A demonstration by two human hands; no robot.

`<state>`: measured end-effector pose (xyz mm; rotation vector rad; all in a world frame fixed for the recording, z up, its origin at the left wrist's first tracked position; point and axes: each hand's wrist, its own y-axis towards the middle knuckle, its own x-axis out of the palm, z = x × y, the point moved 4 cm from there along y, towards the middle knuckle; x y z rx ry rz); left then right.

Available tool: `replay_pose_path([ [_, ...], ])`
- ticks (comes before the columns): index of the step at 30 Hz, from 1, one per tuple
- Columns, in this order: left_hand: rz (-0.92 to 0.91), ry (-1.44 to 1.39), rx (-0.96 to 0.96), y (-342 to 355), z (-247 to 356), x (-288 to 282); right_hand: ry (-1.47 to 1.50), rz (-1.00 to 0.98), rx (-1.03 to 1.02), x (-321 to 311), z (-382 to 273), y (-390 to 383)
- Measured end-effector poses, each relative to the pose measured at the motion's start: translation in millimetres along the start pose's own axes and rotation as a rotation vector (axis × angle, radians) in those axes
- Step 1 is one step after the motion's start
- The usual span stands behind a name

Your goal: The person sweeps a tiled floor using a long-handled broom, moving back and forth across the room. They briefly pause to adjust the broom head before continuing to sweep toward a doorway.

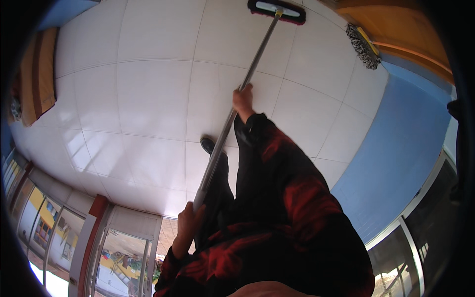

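Note:
A dust mop (259,53) with a long metal handle slants across the view. Its flat head (269,8), dark with a reddish fringe and a pale plate, rests on the white tiled floor (153,94) at the far side. My right hand (243,103) is closed round the middle of the handle. Nearer my body, my left hand (188,223) grips the handle's grey end. Beneath the handle, my dark shoe (208,144) stands on the tiles.
A second mop head with grey-white strands (363,49) lies by an orange-brown wooden piece (410,29) at the far right. Along the right runs a blue wall (396,143). A brown-and-tan piece of furniture (39,79) stands left; glass doors (118,252) are at lower left.

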<state>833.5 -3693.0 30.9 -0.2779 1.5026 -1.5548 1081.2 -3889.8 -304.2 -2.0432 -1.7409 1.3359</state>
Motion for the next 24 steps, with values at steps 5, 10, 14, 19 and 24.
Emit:
replay_pose_path([
  [5,-0.01,0.063,-0.118,-127.9,-131.7,0.7,-0.076,-0.124,0.045,35.6,55.4,-211.5],
  [10,-0.143,0.271,-0.318,-256.8,-222.7,16.1,-0.109,-0.203,0.05,42.9,90.5,-377.3],
  [14,-0.031,0.213,-0.233,-233.0,-215.0,18.0,-0.103,-0.195,0.014,40.9,90.9,-352.3],
  [19,0.001,0.19,-0.162,-124.1,-120.3,-14.1,0.082,-0.123,0.062,29.1,44.7,-203.7],
  [24,0.024,0.122,0.049,28.6,31.7,-22.3,0.296,0.028,0.04,-10.7,-16.1,-20.2],
])
